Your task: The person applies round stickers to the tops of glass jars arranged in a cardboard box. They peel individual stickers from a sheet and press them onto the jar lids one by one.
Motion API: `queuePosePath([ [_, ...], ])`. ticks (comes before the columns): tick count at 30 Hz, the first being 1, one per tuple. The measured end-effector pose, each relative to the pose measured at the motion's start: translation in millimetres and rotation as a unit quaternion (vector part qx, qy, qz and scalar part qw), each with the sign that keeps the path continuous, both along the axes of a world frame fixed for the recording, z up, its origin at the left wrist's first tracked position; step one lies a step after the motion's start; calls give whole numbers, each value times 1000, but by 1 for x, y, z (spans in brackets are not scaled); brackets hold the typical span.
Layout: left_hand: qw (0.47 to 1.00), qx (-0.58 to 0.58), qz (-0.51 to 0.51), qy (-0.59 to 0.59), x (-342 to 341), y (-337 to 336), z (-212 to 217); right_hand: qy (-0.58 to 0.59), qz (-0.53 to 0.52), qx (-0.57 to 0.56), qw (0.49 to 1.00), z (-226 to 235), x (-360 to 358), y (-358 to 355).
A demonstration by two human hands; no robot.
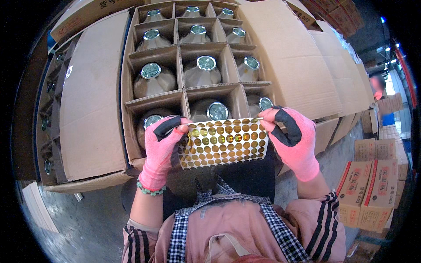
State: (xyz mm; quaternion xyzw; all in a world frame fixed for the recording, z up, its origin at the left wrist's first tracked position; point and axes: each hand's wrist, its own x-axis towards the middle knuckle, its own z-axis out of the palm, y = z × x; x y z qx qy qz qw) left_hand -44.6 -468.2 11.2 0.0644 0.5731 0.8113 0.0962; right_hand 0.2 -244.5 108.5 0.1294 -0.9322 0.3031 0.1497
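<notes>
A white sheet of round gold shiny stickers (224, 141) is stretched between my hands, over the near edge of an opened carton. My left hand (161, 142), in a pink fingerless glove with black patches, pinches its upper left corner. At the upper right corner, my right hand (293, 139) in a matching glove grips the sheet between thumb and fingers. Just beyond it, rounded glass vessels with silvery-green round tops (218, 111) stand upright in the carton's cells. Cardboard dividers (180, 70) separate them. My left hand and the sheet partly hide the nearest row.
Broad carton flaps (94, 92) lie folded out at the left, and more flaps (302, 61) spread to the right. Another divided carton (50, 118) stands at far left. Stacked closed boxes (366, 188) sit on the right, and a person (377, 87) is in the right background.
</notes>
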Motion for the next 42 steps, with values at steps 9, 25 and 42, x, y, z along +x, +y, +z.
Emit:
queuePosePath([
  [9, 997, -7, -36, -66, -5, -3, -2, 40, 66, -54, 996, 14, -11, -6],
  [25, 986, -56, -155, 4, -7, -2, 0, -126, 153, 491, 848, -102, -208, -43],
  [42, 998, 19, -6, -65, -6, 1, -9, -223, 72, 2, 972, 33, -52, -15],
])
